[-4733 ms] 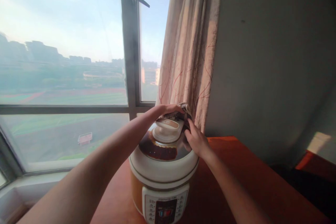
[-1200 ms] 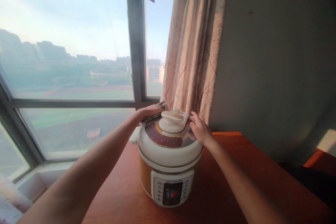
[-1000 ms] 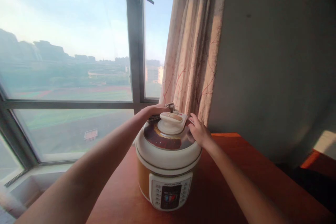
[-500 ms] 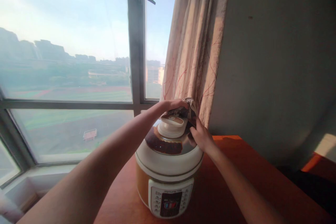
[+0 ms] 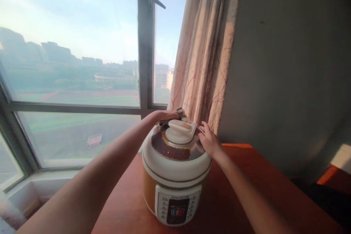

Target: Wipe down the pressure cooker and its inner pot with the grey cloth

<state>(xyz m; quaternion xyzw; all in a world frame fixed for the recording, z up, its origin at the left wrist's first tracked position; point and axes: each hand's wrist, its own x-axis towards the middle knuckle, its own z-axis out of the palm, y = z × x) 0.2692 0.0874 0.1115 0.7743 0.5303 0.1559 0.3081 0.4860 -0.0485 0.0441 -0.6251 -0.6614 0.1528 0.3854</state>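
Observation:
A white and orange electric pressure cooker (image 5: 175, 175) stands on a reddish wooden table (image 5: 246, 197), control panel facing me. Its shiny brown lid (image 5: 170, 150) carries a cream handle (image 5: 181, 129). My left hand (image 5: 162, 116) presses a dark patterned cloth (image 5: 179, 112) onto the far left part of the lid, behind the handle. My right hand (image 5: 208, 142) rests on the lid's right rim with its fingers spread, holding nothing.
A large window (image 5: 71, 69) with a dark frame and a latch handle (image 5: 157, 2) fills the left. A beige curtain (image 5: 205, 51) hangs just behind the cooker. A grey wall (image 5: 287, 62) stands to the right. The sill (image 5: 55, 172) runs below the window.
My left hand with the cloth has slid from behind the handle's right side back to the far left of the lid. My right hand stays on the right rim.

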